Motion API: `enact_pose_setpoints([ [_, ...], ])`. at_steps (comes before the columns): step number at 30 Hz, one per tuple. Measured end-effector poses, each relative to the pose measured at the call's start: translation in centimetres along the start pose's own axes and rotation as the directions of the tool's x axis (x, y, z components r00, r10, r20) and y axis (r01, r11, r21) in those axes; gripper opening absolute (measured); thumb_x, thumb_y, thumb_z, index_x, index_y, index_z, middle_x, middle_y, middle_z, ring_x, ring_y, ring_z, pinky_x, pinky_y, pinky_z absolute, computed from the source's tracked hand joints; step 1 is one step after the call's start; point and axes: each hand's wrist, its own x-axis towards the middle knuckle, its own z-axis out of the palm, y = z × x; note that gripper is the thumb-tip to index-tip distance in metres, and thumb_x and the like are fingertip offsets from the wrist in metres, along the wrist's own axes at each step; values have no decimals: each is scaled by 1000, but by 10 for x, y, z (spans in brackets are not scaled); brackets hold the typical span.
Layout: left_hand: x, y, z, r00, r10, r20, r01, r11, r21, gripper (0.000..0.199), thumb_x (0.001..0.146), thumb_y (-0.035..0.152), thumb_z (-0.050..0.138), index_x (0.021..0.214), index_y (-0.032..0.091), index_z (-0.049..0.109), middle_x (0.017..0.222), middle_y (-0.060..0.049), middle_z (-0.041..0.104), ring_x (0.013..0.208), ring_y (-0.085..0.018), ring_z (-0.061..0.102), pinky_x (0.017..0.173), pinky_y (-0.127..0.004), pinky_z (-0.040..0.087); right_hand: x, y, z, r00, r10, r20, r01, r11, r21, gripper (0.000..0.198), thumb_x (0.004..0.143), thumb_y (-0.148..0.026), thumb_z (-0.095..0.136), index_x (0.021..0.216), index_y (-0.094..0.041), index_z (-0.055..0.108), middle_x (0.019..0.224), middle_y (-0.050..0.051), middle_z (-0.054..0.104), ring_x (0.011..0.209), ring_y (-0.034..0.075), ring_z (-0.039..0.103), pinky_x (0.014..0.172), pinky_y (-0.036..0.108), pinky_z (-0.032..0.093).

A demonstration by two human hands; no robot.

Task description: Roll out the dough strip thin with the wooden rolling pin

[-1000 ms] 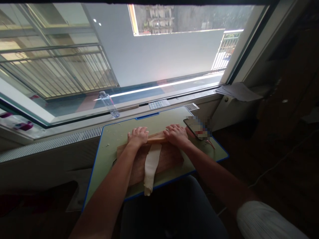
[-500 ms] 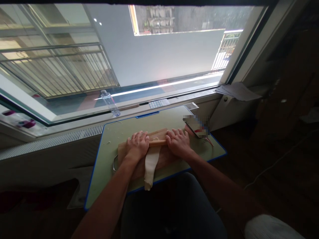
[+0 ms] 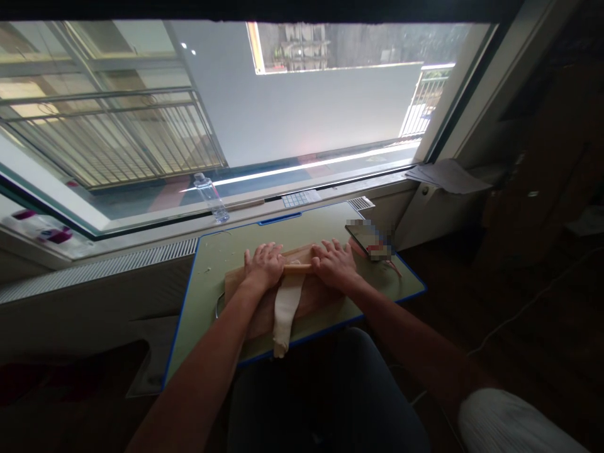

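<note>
A thin wooden rolling pin [image 3: 298,268] lies across a long strip of pale dough [image 3: 287,305] on a wooden cutting board [image 3: 257,322]. My left hand [image 3: 265,264] is over the pin's left end, with its fingers bent forward past it. Over the right end my right hand [image 3: 334,263] bears down in the same way, its fingers somewhat spread. Both ends of the pin are hidden under my hands. The dough's near end hangs down past the front of the board, and a short bit shows beyond the pin.
The board rests on a green folding table [image 3: 189,333] with a blue rim. A phone-like device [image 3: 370,239], partly blurred, stands at the right. On the windowsill are a clear plastic bottle [image 3: 212,200] and a white keyboard-like pad [image 3: 301,199]. Dough crumbs lie on the table's left.
My hands have shifted slightly on the rolling pin, with the left fingers a little more spread. The dough strip stays in place, and my view has tilted up slightly.
</note>
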Motion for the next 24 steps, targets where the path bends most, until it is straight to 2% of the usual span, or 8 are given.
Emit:
enact_pose_setpoints([
  [3,18,-3,1,999,2,32,-2,1000,1,58,107,34,31,160,33,54,174,-7,45,160,-30,39,132,-68,22,10,3,1,1000,16,7,-16,1000,11,55,108,-44,40,156,-26,59,168,13,51,156,41,37,124,68,30],
  [7,39,-5,0,996,4,91,-1,1000,-24,60,105,35,33,163,32,51,176,-8,43,159,-31,39,131,-66,26,24,7,0,998,36,44,-37,999,23,58,108,-45,38,160,-26,55,168,12,51,154,39,40,124,64,30],
  [12,51,-6,0,995,1,101,1,1000,-24,59,105,33,34,161,32,51,175,-6,44,158,-28,42,130,-60,30,34,11,1,997,37,69,-40,999,31,58,107,-44,39,158,-26,57,166,12,53,150,38,44,122,61,34],
  [16,43,-7,3,998,26,50,-27,1000,5,56,105,33,36,158,33,55,172,-5,49,155,-27,46,128,-56,33,23,6,0,998,44,44,-45,999,30,56,107,-42,40,157,-24,58,162,13,58,146,38,48,121,60,35],
  [21,19,-6,5,999,42,-11,-42,999,29,55,106,34,35,155,30,60,169,-7,53,154,-28,48,129,-56,33,-9,-9,0,997,73,4,-73,997,4,62,112,-47,33,168,-23,47,172,13,46,157,42,37,124,66,28],
  [24,-3,-7,6,998,49,-43,-49,999,8,57,109,38,31,156,28,61,170,-8,52,157,-29,45,132,-58,29,-35,-20,1,996,78,-32,-77,996,40,62,114,-51,31,166,-23,50,171,12,48,159,41,36,126,66,26],
])
